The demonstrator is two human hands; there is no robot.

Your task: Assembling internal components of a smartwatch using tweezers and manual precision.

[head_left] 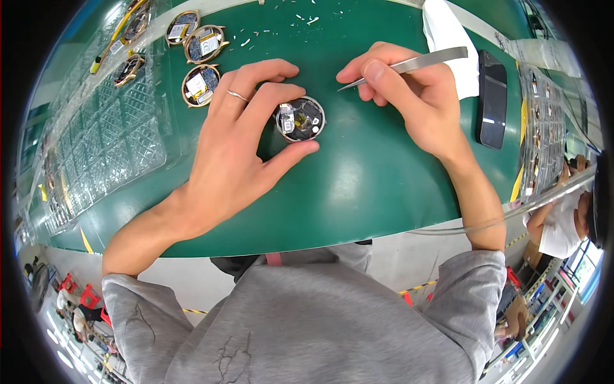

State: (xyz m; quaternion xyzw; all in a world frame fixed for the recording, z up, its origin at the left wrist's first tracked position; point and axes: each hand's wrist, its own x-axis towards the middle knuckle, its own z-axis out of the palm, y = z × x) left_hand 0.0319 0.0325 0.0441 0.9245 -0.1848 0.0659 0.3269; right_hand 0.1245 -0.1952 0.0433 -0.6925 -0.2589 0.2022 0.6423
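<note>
My left hand (233,144) is curled around an opened round watch case (307,120) lying on the green work mat (358,211). Its fingers touch the far left of the rim, and the thumb rests by the near edge. Inside the silver case are dark parts and a small pale component at the left. My right hand (416,96) pinches metal tweezers (425,61), whose tips point left, a little above the mat and apart from the case. Several gold-rimmed watch cases with white-labelled batteries, such as one watch case (201,86), lie beyond my left hand.
Clear plastic blister trays (115,141) cover the left side. A black phone (492,99) lies at the right beside a white cloth (451,45). Another clear tray (542,128) with small parts stands at the far right. Small white scraps (312,20) are scattered at the back.
</note>
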